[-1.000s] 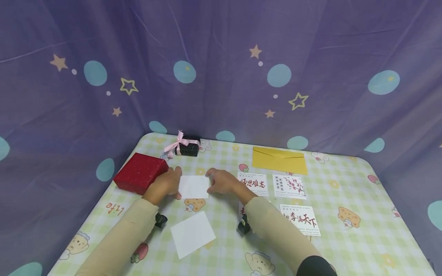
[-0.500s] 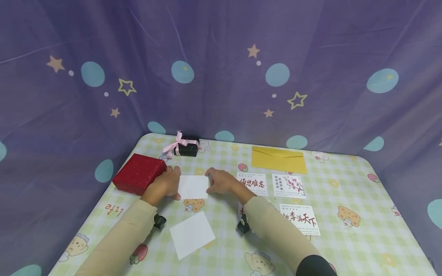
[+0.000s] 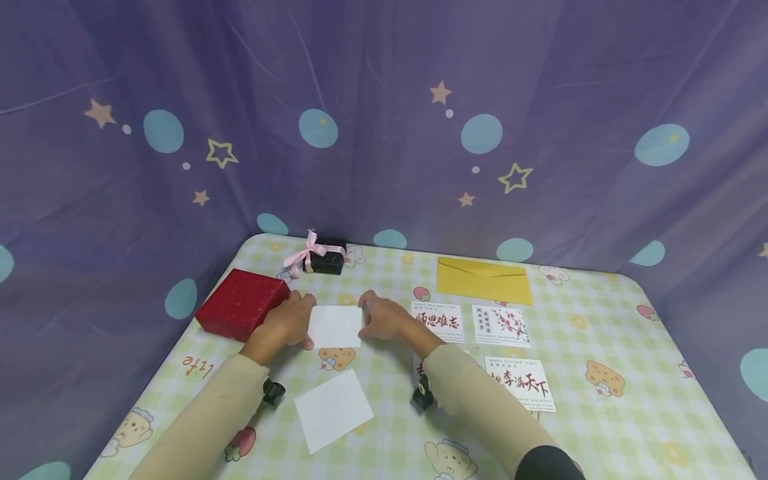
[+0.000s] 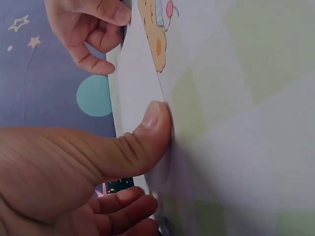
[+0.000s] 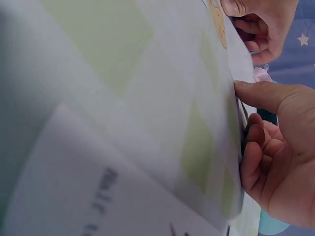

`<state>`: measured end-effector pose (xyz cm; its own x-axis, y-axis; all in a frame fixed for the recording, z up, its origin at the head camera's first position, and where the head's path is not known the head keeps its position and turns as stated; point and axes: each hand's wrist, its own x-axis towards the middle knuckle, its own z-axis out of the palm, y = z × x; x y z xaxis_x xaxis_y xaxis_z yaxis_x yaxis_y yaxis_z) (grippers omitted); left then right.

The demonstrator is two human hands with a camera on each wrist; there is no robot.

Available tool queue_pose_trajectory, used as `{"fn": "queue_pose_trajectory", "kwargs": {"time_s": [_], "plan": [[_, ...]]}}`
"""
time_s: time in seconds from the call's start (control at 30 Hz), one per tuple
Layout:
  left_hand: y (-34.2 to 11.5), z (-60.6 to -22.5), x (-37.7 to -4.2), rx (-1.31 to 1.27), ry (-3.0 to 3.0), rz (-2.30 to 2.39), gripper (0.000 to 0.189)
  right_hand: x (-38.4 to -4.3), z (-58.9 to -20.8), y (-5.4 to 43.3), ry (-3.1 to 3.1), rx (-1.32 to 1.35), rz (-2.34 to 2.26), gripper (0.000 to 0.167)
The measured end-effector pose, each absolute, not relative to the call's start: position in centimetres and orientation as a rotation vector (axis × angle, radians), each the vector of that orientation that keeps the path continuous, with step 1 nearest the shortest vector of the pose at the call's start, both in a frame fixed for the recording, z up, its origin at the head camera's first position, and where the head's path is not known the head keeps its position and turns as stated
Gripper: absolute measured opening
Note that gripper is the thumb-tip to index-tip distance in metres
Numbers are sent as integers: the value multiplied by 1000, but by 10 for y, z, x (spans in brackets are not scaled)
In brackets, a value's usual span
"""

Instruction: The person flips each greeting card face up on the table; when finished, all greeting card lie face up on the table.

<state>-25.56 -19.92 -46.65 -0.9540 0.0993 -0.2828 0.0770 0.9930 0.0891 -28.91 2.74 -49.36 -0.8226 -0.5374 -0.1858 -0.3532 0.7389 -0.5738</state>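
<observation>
In the head view, a blank white card [image 3: 334, 327] lies between both hands near the middle of the table. My left hand [image 3: 290, 320] grips its left edge, thumb at the near corner. At the opposite edge my right hand [image 3: 384, 318] pinches the card between thumb and curled fingers. The left wrist view shows the left thumb [image 4: 155, 120] on the card's edge, with the other fingers loosely bent. In the right wrist view, the right thumb [image 5: 251, 93] touches the card's edge too. A second blank white card [image 3: 334, 411] lies tilted nearer to me.
A red box [image 3: 243, 303] stands beside my left hand. Behind it sits a black box [image 3: 327, 259] with a pink ribbon. Several printed cards [image 3: 503, 325] lie on the right, one partly hidden by my right arm. A yellow envelope [image 3: 483, 281] lies at the back.
Both hands stay at the card's edges, and the card lies in nearly the same place. Only the head view shifts slightly.
</observation>
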Motion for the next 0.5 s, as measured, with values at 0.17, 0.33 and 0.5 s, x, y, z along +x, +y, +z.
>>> {"fn": "queue_pose_trajectory", "kwargs": {"time_s": [0.17,0.33,0.5], "plan": [[-200,-467,-248,95,2963,217,85,-287,-492,29,2611,-724,-744,72],[-201,-467,-240,113,3217,423,51,-286,-493,34,2580,-738,-903,30],[-200,-463,-240,269,3475,649,20,-285,-492,43,2496,-694,-1223,22]]}}
